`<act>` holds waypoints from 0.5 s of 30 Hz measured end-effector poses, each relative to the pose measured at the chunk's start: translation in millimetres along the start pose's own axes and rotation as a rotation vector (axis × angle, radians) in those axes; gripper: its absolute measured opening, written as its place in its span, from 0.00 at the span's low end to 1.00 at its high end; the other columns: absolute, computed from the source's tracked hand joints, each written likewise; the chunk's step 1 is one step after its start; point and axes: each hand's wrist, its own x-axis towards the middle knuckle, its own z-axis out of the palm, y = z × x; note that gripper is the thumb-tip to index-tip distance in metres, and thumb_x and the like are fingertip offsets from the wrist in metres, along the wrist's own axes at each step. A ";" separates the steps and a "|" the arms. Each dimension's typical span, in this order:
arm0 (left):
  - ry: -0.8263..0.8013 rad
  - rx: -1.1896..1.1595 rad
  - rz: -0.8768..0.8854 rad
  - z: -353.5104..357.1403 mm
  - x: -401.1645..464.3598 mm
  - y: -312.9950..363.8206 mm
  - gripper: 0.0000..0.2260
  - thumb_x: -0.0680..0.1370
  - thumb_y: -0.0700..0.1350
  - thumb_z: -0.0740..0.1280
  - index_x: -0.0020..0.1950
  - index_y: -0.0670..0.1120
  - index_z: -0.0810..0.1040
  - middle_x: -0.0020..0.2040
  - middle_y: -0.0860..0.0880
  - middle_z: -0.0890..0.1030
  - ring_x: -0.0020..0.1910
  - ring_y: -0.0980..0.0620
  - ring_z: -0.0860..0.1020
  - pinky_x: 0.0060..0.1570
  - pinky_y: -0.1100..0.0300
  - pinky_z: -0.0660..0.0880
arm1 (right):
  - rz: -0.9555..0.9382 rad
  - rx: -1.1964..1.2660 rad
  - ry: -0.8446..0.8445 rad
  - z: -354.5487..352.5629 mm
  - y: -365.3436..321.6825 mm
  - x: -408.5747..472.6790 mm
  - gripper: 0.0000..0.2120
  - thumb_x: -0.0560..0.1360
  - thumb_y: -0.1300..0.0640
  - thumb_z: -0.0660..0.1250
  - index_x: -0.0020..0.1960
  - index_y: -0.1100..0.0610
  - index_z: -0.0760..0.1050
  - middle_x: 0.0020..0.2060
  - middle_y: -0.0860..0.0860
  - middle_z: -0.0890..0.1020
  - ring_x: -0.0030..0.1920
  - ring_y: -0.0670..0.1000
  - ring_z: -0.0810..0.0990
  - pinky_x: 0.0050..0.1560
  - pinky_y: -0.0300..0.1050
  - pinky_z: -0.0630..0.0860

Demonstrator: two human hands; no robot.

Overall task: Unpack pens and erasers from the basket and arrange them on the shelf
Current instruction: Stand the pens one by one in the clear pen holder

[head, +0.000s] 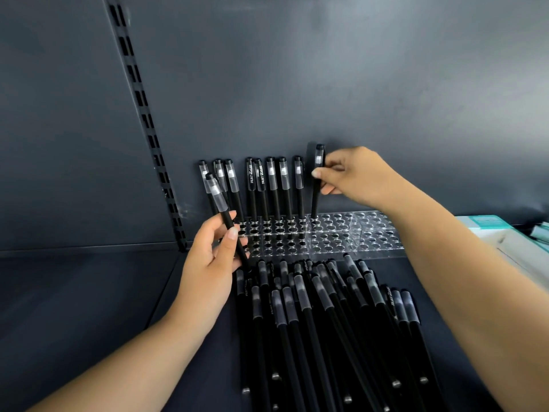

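Pinching a pen (317, 185) upright over the rack (335, 233), right hand (353, 176) grip, left hand (214, 263) grip pinching a tilted pen (225, 221)

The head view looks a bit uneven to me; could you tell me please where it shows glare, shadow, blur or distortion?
Head view: soft glare brightens the back panel at upper right; the left side sits in shadow; wide-angle distortion tilts the slotted upright; the loose pens blur toward the bottom edge; the right hand and left hand look reasonably sharp.
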 end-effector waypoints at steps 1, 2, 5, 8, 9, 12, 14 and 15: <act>0.008 -0.003 -0.004 -0.3 0.5 0.0 0.11 0.79 0.43 0.58 0.51 0.61 0.73 0.47 0.57 0.77 0.47 0.63 0.79 0.50 0.59 0.75 | 0.017 0.006 -0.021 2.6 1.3 0.2 0.16 0.76 0.55 0.64 0.46 0.71 0.73 0.35 0.54 0.82 0.31 0.39 0.79 0.52 0.51 0.77; 0.013 -0.005 -0.006 -0.7 0.9 0.0 0.12 0.79 0.43 0.58 0.51 0.61 0.73 0.46 0.57 0.77 0.47 0.63 0.79 0.51 0.59 0.75 | 0.037 0.021 -0.046 4.8 2.5 -0.3 0.15 0.76 0.55 0.64 0.46 0.70 0.74 0.34 0.53 0.82 0.32 0.41 0.80 0.50 0.49 0.78; 0.011 -0.011 0.000 -1.6 1.1 0.0 0.12 0.79 0.43 0.59 0.51 0.61 0.74 0.42 0.59 0.78 0.46 0.62 0.80 0.50 0.60 0.77 | 0.090 0.120 -0.095 9.4 5.0 -1.2 0.12 0.76 0.56 0.65 0.45 0.66 0.76 0.34 0.51 0.80 0.35 0.44 0.80 0.46 0.41 0.79; 0.006 -0.026 -0.004 -0.3 -0.4 1.8 0.12 0.79 0.42 0.59 0.51 0.60 0.74 0.41 0.59 0.80 0.45 0.62 0.80 0.45 0.65 0.78 | 0.123 0.142 -0.097 9.0 6.9 -0.4 0.12 0.75 0.54 0.66 0.44 0.64 0.79 0.35 0.51 0.82 0.38 0.48 0.82 0.49 0.45 0.79; 0.009 -0.032 -0.008 0.1 -1.0 2.9 0.12 0.79 0.42 0.59 0.51 0.59 0.74 0.42 0.57 0.79 0.44 0.62 0.80 0.44 0.66 0.78 | 0.130 0.118 -0.111 9.2 7.6 -0.8 0.11 0.74 0.53 0.66 0.43 0.62 0.79 0.36 0.51 0.82 0.40 0.50 0.83 0.51 0.47 0.79; 0.012 0.009 -0.017 -0.8 -1.3 2.6 0.10 0.79 0.43 0.59 0.52 0.59 0.73 0.44 0.55 0.80 0.42 0.63 0.80 0.46 0.63 0.79 | 0.129 -0.065 -0.191 8.3 7.3 -4.8 0.12 0.74 0.51 0.66 0.41 0.59 0.80 0.38 0.53 0.83 0.43 0.51 0.82 0.53 0.48 0.77; 0.005 0.047 -0.018 -1.8 -1.4 1.9 0.11 0.79 0.43 0.60 0.50 0.61 0.73 0.41 0.58 0.82 0.42 0.64 0.80 0.49 0.61 0.77 | 0.125 -0.148 -0.219 3.8 3.2 -7.7 0.12 0.74 0.50 0.66 0.42 0.59 0.80 0.38 0.54 0.83 0.44 0.51 0.81 0.51 0.44 0.76; 0.000 0.062 -0.012 -2.0 -1.6 2.3 0.11 0.78 0.43 0.60 0.49 0.62 0.73 0.40 0.62 0.81 0.42 0.64 0.80 0.51 0.61 0.76 | 0.120 -0.174 -0.215 -0.4 -0.3 -8.5 0.13 0.74 0.49 0.66 0.43 0.60 0.81 0.38 0.54 0.83 0.44 0.51 0.80 0.50 0.43 0.74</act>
